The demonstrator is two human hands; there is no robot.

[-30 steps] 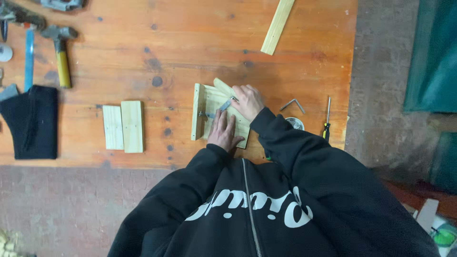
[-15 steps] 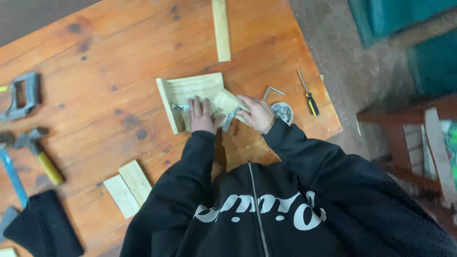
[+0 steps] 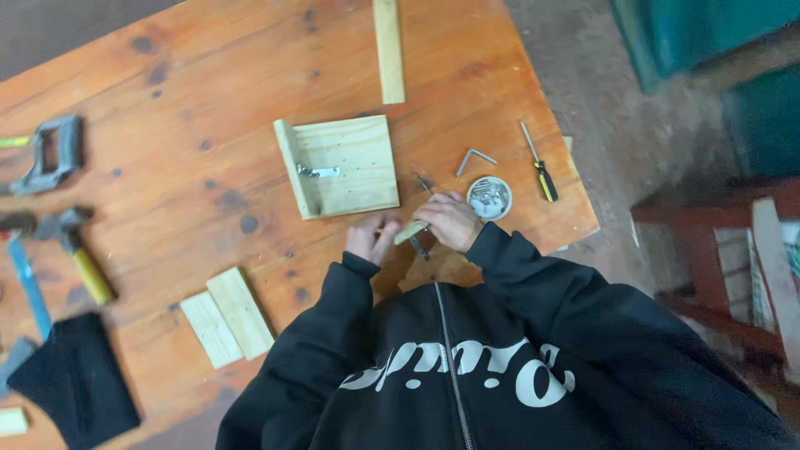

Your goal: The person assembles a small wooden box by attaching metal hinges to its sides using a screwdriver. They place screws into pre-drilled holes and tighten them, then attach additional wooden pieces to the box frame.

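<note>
Both hands work at the desk's [image 3: 208, 92] near edge, just below the wooden panel [image 3: 346, 167]. The right hand [image 3: 450, 221] is closed around a small wood strip [image 3: 411, 232]; the left hand [image 3: 369, 240] pinches its other end. A dish of screws [image 3: 488, 197] sits just beside the right hand.

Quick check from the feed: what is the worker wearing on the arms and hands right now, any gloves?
No gloves: the left hand and right hand are bare. Both arms are in long black sleeves of a zip-front black hooded top with large white lettering across the chest. The cuffs reach the wrists. No watch or rings can be made out.
</note>
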